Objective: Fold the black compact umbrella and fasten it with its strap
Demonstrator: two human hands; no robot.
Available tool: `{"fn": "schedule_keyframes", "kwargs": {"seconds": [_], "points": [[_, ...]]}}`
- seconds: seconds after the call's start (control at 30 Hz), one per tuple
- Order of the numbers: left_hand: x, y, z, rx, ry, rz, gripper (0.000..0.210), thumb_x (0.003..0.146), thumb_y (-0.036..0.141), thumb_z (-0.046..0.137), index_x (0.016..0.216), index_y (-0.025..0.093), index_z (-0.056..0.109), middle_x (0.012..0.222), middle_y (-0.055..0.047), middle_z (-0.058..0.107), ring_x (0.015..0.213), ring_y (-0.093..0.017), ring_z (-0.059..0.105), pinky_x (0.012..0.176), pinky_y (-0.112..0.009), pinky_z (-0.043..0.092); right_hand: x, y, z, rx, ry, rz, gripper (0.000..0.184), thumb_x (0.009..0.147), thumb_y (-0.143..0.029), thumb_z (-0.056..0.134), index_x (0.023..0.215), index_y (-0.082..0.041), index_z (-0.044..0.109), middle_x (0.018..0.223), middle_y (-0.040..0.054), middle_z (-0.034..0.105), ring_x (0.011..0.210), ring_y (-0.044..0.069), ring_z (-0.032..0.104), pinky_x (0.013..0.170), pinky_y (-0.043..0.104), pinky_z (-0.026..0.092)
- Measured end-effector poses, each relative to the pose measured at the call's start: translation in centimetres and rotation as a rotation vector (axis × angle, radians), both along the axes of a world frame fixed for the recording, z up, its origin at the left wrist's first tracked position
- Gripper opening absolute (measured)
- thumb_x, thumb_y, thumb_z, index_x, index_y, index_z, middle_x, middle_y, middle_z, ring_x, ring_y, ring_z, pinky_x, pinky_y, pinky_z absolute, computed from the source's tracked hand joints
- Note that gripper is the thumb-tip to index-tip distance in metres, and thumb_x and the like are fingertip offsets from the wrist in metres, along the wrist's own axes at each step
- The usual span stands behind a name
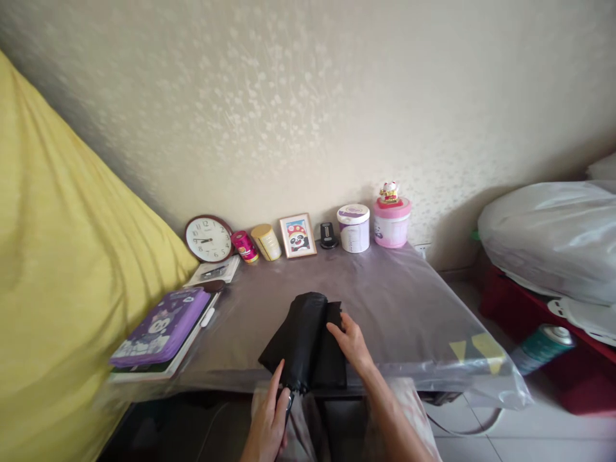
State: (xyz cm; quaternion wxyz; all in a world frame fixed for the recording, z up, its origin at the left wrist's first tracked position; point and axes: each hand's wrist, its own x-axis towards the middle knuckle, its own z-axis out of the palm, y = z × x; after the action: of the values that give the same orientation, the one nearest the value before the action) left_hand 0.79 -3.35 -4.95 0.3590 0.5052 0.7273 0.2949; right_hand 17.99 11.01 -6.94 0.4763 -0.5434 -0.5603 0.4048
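Observation:
A black folding umbrella (301, 333), collapsed with loose fabric panels, lies at the table's front edge, its handle end toward me. My left hand (270, 414) is wrapped around the dark handle, with the index finger stretched along the fabric. On the other side, my right hand (350, 337) pinches the edge of a canopy flap that spreads to the right. Part of the handle is hidden behind my left fingers.
Along the wall stand a clock (208, 239), a pink can (245, 246), a picture frame (298, 235) and two tubs, one a white tub (354, 230). A purple case (161, 326) lies on books at left. Plastic sheeting (394, 295) covers the table.

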Motion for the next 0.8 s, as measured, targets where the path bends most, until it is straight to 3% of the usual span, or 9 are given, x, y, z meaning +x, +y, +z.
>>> {"fn": "schedule_keyframes", "kwargs": {"seconds": [0.17,0.27,0.33,0.4,0.47,0.57,0.63,0.7,0.8], "points": [[0.5,0.1,1.2,-0.006,-0.086,-0.015,0.067,0.087,0.057,0.023,0.141,0.019,0.019,0.044,0.007,0.045,0.032,-0.011,0.041,0.033,-0.02,0.037,-1.8,0.8,1.1,0.015,0.115,0.057,0.04,0.074,-0.037,0.056,0.108,-0.017,0.058,0.085,0.0069,0.069,0.078,0.023,0.065,0.065,0.032,0.052],[0.7,0.3,1.5,-0.043,-0.084,-0.046,0.068,0.086,0.057,0.023,0.142,0.017,0.018,0.041,0.007,0.047,0.033,-0.013,0.044,0.037,-0.022,0.039,-3.2,1.4,1.7,-0.001,0.115,0.092,0.043,0.074,-0.034,0.057,0.112,-0.016,0.055,0.084,0.0067,0.069,0.077,0.022,0.065,0.066,0.032,0.052],[0.7,0.4,1.4,-0.043,-0.093,-0.058,0.068,0.086,0.056,0.024,0.142,0.018,0.015,0.05,0.003,0.057,0.034,-0.013,0.047,0.038,-0.023,0.041,-3.9,1.6,1.9,0.002,0.071,0.124,0.043,0.075,-0.033,0.056,0.114,-0.014,0.053,0.077,0.0048,0.069,0.072,0.021,0.065,0.067,0.032,0.051],[0.6,0.5,1.0,-0.017,-0.091,-0.069,0.07,0.085,0.057,0.03,0.142,0.019,0.015,0.074,-0.003,0.067,0.036,-0.011,0.048,0.039,-0.023,0.042,-4.3,1.8,2.0,0.059,0.037,0.174,0.041,0.078,-0.032,0.053,0.115,-0.014,0.052,0.072,0.0021,0.069,0.072,0.019,0.064,0.071,0.032,0.05],[0.6,0.5,0.5,-0.016,-0.082,-0.059,0.073,0.082,0.056,0.037,0.141,0.018,0.016,0.096,-0.01,0.067,0.035,-0.008,0.049,0.037,-0.022,0.041,-4.5,1.8,2.1,0.151,0.034,0.234,0.036,0.082,-0.031,0.048,0.115,-0.016,0.051,0.074,0.0006,0.069,0.075,0.017,0.064,0.074,0.031,0.049],[0.5,0.5,-0.3,-0.041,-0.066,0.011,0.071,0.083,0.052,0.04,0.14,0.019,0.016,0.104,-0.012,0.065,0.033,-0.008,0.049,0.034,-0.022,0.041,-4.3,1.5,2.1,0.293,-0.041,0.298,0.032,0.083,-0.026,0.047,0.114,-0.021,0.052,0.086,0.0011,0.07,0.081,0.016,0.062,0.075,0.03,0.049],[0.3,0.5,-0.7,-0.003,-0.049,0.017,0.067,0.083,0.047,0.041,0.14,0.019,0.019,0.108,-0.012,0.064,0.043,-0.011,0.057,0.041,-0.024,0.047,-4.0,1.1,2.0,0.387,-0.147,0.309,0.031,0.082,-0.021,0.05,0.112,-0.023,0.055,0.095,0.0025,0.068,0.088,0.017,0.06,0.08,0.033,0.048],[0.1,0.5,-0.9,0.071,-0.014,0.001,0.065,0.084,0.042,0.042,0.14,0.018,0.019,0.112,-0.012,0.062,0.065,-0.017,0.066,0.057,-0.028,0.053,-3.6,0.7,2.0,0.472,-0.242,0.303,0.027,0.081,-0.018,0.052,0.106,-0.024,0.059,0.105,0.004,0.065,0.096,0.02,0.056,0.085,0.037,0.045],[-0.2,0.6,-1.0,0.186,0.068,-0.045,0.069,0.086,0.035,0.04,0.143,0.015,0.005,0.124,-0.014,0.055,0.101,-0.022,0.061,0.082,-0.033,0.05,-3.2,0.2,1.8,0.55,-0.328,0.29,0.022,0.083,-0.018,0.051,0.101,-0.024,0.062,0.116,0.0056,0.061,0.101,0.021,0.053,0.088,0.04,0.043]]}}
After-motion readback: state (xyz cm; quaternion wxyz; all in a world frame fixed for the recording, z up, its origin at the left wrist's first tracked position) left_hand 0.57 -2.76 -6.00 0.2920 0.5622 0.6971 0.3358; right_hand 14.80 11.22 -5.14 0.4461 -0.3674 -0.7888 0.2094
